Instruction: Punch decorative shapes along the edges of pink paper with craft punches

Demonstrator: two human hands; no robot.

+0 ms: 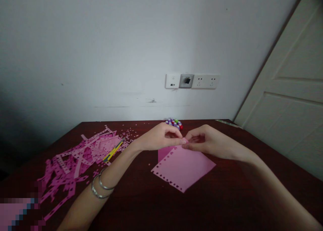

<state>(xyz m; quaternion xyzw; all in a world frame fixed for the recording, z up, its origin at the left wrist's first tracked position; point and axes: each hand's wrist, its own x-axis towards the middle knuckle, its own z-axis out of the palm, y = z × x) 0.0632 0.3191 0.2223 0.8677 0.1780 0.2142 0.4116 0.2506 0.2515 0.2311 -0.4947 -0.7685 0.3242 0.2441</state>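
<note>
A pink sheet of paper hangs by its top corner between my two hands, with small holes punched along its left edges. My left hand, wearing bangles at the wrist, pinches that corner from the left. From the right, my right hand pinches the same corner, fingertips close to the left ones. Behind the sheet, a darker pink piece of paper shows partly; the rest of it is hidden. Just beyond my hands sits a cluster of purple, red and green round things.
Punched pink paper strips lie heaped on the dark table at left. A yellow utility knife rests on the heap, near scattered paper bits. A thin strip lies at the far right edge. Wall sockets are behind.
</note>
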